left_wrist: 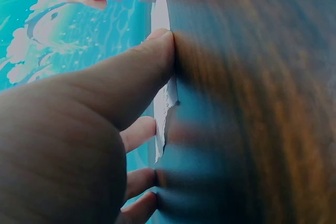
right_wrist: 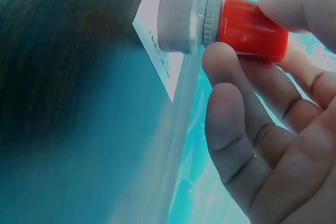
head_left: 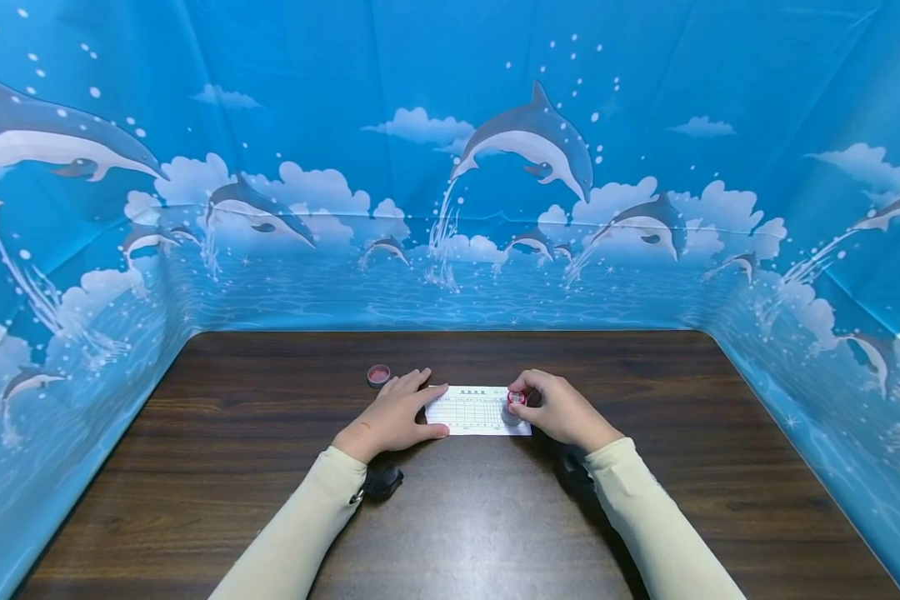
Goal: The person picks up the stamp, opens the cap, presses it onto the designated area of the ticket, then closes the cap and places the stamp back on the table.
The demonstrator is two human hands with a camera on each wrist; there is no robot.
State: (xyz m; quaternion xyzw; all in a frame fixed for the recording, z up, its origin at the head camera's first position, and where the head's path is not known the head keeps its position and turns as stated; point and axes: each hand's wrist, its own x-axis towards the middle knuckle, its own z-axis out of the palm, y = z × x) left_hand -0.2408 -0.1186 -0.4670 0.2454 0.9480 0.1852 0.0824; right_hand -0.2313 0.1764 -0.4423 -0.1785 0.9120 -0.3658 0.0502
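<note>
A white printed slip with a grid lies on the table. My left hand presses on its left end, fingers spread and the thumb at the lower corner. In the left wrist view the thumb lies along the edge of the paper, which looks torn there. My right hand pinches a round stamp by its red handle. The right wrist view shows the stamp's clear grey base standing upright on the slip's right end, with thumb and fingers around the red handle.
A small round reddish cap or dish sits beyond the left hand. Dark wood tabletop surrounds the slip. A blue dolphin-print curtain closes off the back and both sides. Black wrist devices hang below both wrists.
</note>
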